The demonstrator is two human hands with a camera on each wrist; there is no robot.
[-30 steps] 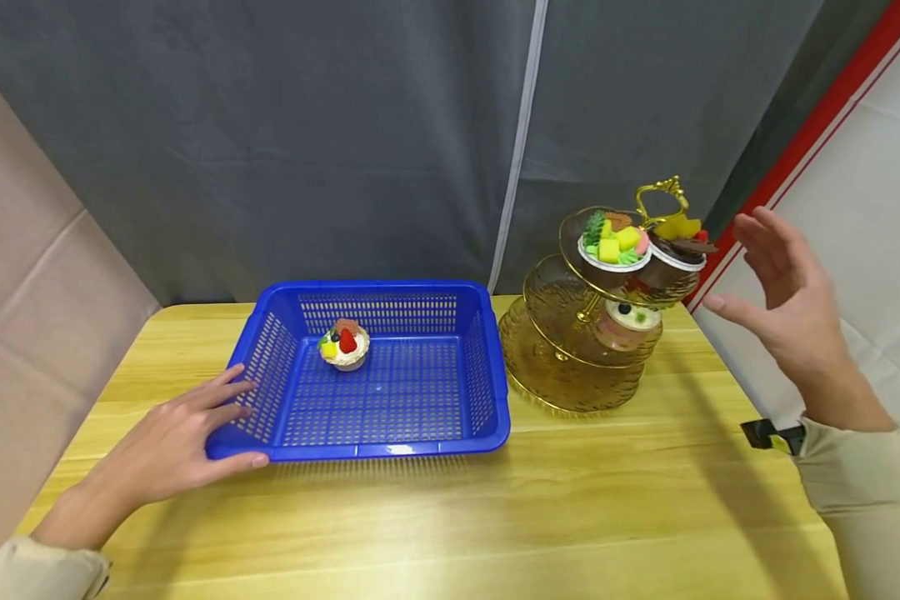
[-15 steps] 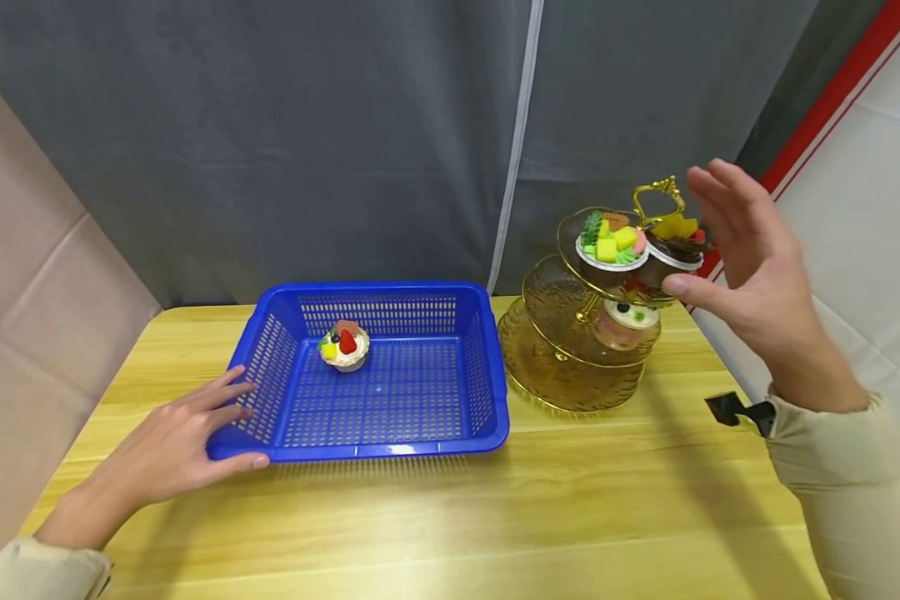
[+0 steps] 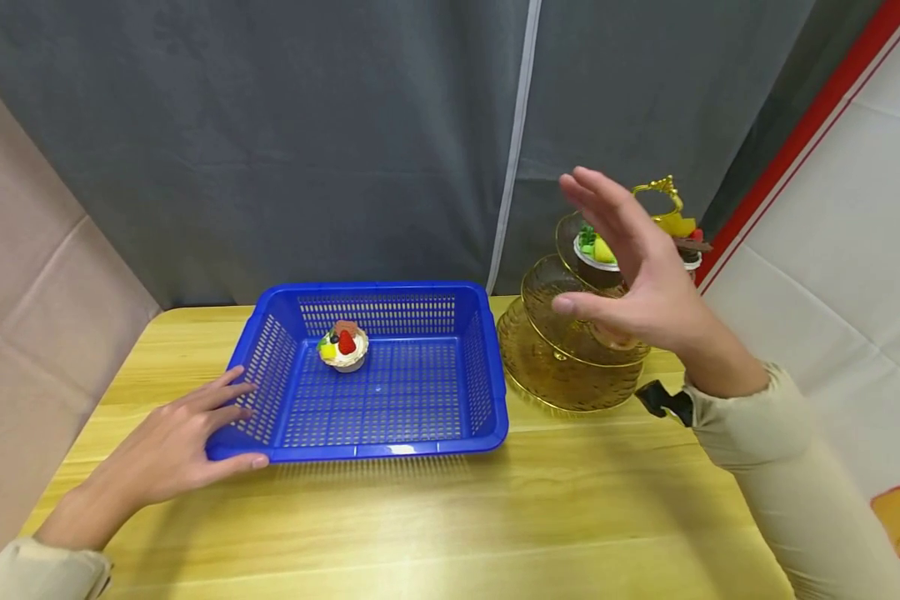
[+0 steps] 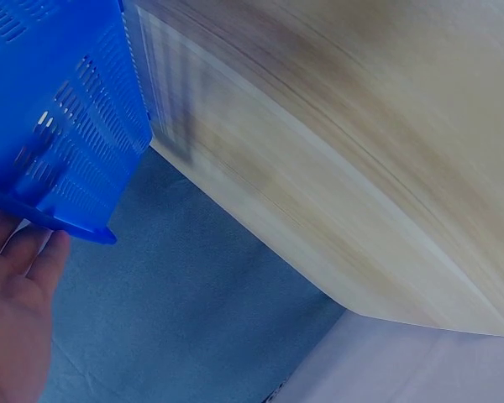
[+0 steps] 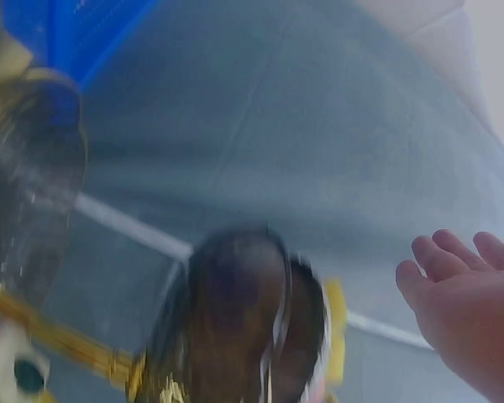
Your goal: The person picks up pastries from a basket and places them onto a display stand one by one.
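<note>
In the head view, a blue plastic basket (image 3: 382, 452) stands on the table with a small fruit tart (image 3: 344, 348) inside. My left hand (image 3: 176, 446) rests on its front left corner, fingers extended over the left rim and thumb along the front rim. A gold-trimmed three-tier cake stand (image 3: 558, 387) is to the basket's right. My right hand (image 3: 641, 283), thumb and fingers spread apart with nothing between them, hovers before the stand. It partly covers a fruit-topped cup cake (image 3: 596, 257) and a chocolate cup cake (image 3: 690, 250) on the top tier.
A dessert cup (image 3: 611, 337) on the middle tier is mostly hidden behind my right hand. The wooden table (image 3: 420, 533) runs back to a grey curtain (image 3: 345, 150). A white wall cloth with red trim (image 3: 847, 200) hangs at the right.
My right hand has moved left, from beside the cake stand to across its upper tiers, staying spread. My left hand and the basket have not visibly moved.
</note>
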